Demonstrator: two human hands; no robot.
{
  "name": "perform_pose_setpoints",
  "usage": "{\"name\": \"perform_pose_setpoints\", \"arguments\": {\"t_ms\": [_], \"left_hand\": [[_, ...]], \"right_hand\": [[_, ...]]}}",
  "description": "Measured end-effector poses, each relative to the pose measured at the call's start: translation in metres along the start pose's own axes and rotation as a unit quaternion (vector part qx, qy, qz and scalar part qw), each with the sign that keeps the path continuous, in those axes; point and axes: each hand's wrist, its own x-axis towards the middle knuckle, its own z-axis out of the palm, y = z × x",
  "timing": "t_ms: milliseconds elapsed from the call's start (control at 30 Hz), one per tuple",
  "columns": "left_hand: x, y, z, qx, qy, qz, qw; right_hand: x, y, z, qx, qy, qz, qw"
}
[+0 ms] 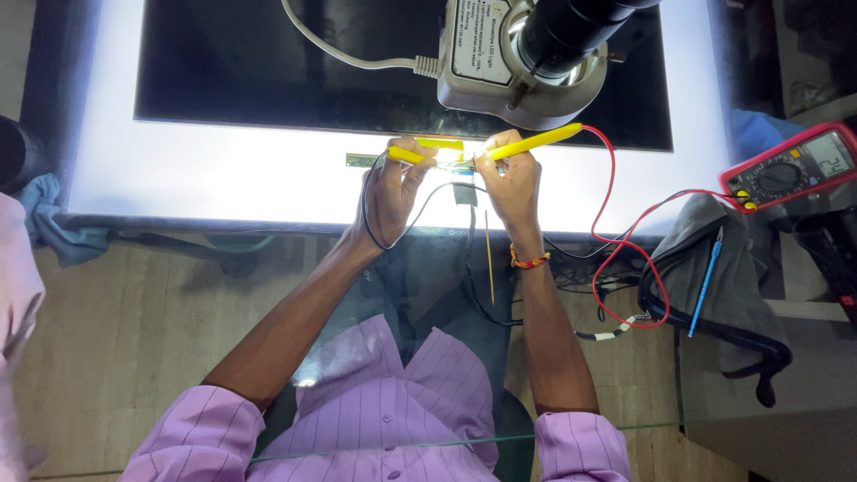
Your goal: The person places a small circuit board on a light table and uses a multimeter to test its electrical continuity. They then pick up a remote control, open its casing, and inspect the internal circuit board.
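Microscope head (pixel 536 54) overhangs both probes (multimeter (pixel 790 170) well right).

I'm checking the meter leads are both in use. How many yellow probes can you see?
2. One probe is in the left hand, its tip pointing right. The other probe is in the right hand, trailing a red wire. None seems hidden.

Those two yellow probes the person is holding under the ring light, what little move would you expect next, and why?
Probably a slight nudge of the right hand's probe tip. Both hands, left hand and right hand, already pinch their probes over the narrow strip on the lit panel, and the meter is switched on.
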Motion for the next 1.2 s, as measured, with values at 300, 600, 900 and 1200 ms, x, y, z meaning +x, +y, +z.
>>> {"name": "perform_pose_setpoints", "arguments": {"t_ms": [300,600,900,1200], "left_hand": [[0.003,0.002,-0.001,0.017,0.007,0.007,1.000],[0.005,0.002,-0.001,0.008,0.002,0.004,1.000],[0.005,0.004,-0.002,0.013,0.000,-0.006,1.000],[0.004,-0.002,-0.005,0.016,0.017,0.045,0.999]], "right_hand": [[-0.001,0.012,-0.005,0.027,0.088,-0.018,0.996],[0.001,0.019,-0.007,-0.021,0.077,-0.023,0.997],[0.002,0.020,-0.008,-0.021,0.089,-0.017,0.996],[0.006,0.002,-0.004,0.122,0.121,0.024,0.985]]}}
